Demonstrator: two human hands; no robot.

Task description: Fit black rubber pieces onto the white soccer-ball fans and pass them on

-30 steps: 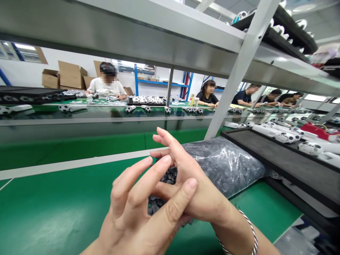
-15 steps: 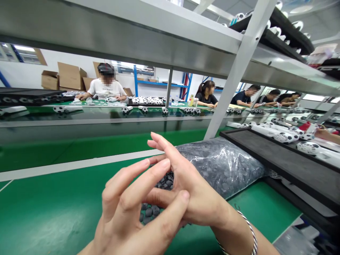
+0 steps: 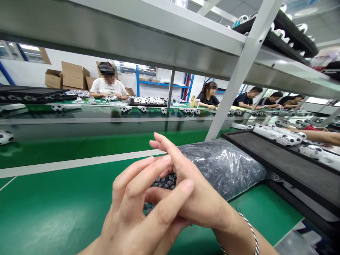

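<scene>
Spanning the top of the view, a grey metal shelf [image 3: 159, 42] is running above a green work surface [image 3: 58, 205]. On the right, a black tray [image 3: 273, 152] is slanting in beside a slim white post [image 3: 241, 71], its near area lying bare. Just left of the tray, a clear bag [image 3: 228, 173] full of dark grey pieces is resting on the green. In front of the bag, the left hand [image 3: 132, 216] is curving its fingers loosely, well spread from its thumb, with fingertips and thumb tip touching the right hand [image 3: 204, 198]. The right hand is pointing its fingers forward, nearly straight, its thumb passing behind the left hand; its palm is facing away, so whether anything small is sitting there, I cannot tell. Across the far bench, a person in a white top [image 3: 108, 86] is sitting with hands low. Football-patterned items [image 3: 288, 140] are lying along the tray's far side. A twisted bracelet [image 3: 251, 230] is circling the right wrist. Smallest of all, loose dark pieces [image 3: 166, 181] are lying behind the hands, partly hidden.
</scene>
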